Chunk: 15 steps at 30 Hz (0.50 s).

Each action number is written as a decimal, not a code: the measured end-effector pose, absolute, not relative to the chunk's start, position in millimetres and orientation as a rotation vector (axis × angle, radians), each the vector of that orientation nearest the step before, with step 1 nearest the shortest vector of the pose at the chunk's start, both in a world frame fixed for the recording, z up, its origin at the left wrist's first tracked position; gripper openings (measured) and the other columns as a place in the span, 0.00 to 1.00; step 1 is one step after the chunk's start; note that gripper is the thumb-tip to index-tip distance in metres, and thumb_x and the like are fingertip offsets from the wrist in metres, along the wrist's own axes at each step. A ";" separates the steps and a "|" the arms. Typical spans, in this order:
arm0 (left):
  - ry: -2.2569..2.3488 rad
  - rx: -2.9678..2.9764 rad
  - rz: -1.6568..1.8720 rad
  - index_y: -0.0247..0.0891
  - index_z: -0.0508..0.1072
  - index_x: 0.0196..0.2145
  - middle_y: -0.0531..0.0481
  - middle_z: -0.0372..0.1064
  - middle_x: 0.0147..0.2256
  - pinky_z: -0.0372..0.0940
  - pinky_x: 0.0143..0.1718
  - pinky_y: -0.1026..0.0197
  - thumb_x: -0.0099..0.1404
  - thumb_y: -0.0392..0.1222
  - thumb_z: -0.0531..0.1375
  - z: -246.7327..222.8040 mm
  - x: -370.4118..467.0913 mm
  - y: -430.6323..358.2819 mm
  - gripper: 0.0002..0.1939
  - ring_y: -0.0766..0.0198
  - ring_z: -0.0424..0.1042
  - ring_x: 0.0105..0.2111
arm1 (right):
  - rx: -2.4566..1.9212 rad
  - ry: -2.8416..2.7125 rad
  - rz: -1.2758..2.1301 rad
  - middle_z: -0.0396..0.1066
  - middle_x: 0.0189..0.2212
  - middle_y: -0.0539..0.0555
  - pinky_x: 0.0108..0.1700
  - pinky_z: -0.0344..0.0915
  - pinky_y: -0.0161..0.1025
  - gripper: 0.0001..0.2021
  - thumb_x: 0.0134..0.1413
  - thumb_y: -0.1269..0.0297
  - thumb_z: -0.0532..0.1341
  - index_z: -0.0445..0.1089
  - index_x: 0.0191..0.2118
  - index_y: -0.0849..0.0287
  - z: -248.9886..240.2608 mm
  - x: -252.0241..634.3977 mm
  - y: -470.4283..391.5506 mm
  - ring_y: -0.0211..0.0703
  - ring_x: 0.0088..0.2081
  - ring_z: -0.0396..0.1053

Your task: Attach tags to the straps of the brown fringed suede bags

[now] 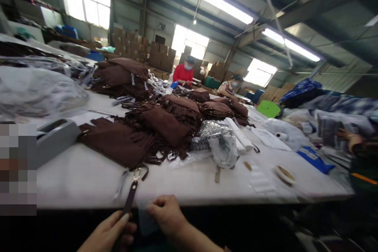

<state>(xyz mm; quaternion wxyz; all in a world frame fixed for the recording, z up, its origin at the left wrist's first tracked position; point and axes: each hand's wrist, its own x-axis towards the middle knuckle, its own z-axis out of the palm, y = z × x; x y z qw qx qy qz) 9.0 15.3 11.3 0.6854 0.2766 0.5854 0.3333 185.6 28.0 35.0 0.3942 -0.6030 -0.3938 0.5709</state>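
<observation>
My left hand [113, 228] is closed around a dark brown strap [130, 197] with a gold-coloured metal clasp at its upper end. The clasp lies at the front edge of the table, just below a brown fringed bag [118, 141]. To the right, my right hand [167, 212] pinches a thin, clear plastic piece [146, 218] that hangs over the edge; it looks like a small plastic bag, though blur hides its detail. Several more brown fringed bags [168, 124] are piled behind.
A grey tape dispenser [59, 141] stands at the left. Crumpled plastic [226, 149], white rolls [240, 136], a tape roll [285, 175] and a blue packet [314, 159] lie on the white table [191, 189]. Two people work across it; another person's hand [350, 138] reaches in at right.
</observation>
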 end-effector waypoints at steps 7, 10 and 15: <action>1.064 0.848 0.532 0.34 0.75 0.31 0.56 0.62 0.20 0.49 0.21 0.67 0.53 0.59 0.70 45.4 -12.4 21.6 0.23 0.70 0.56 0.20 | -1.570 -1.057 1.491 0.61 0.15 0.46 0.25 0.51 0.33 0.13 0.38 0.58 0.69 0.73 0.21 0.65 17.0 195.4 4.5 0.32 0.20 0.54; 1.071 0.850 0.591 0.33 0.73 0.28 0.56 0.63 0.20 0.46 0.21 0.68 0.56 0.56 0.68 60.9 -9.6 31.9 0.21 0.72 0.54 0.20 | -1.570 -1.115 1.506 0.63 0.16 0.47 0.26 0.53 0.34 0.10 0.39 0.62 0.68 0.72 0.22 0.65 19.7 192.4 -0.9 0.33 0.20 0.55; 1.186 0.875 0.713 0.28 0.77 0.33 0.54 0.70 0.22 0.47 0.22 0.69 0.57 0.50 0.67 69.8 10.4 36.1 0.18 0.71 0.57 0.21 | -1.589 -1.145 1.566 0.64 0.17 0.47 0.26 0.55 0.33 0.07 0.40 0.64 0.66 0.74 0.23 0.65 29.2 188.7 -6.1 0.33 0.21 0.57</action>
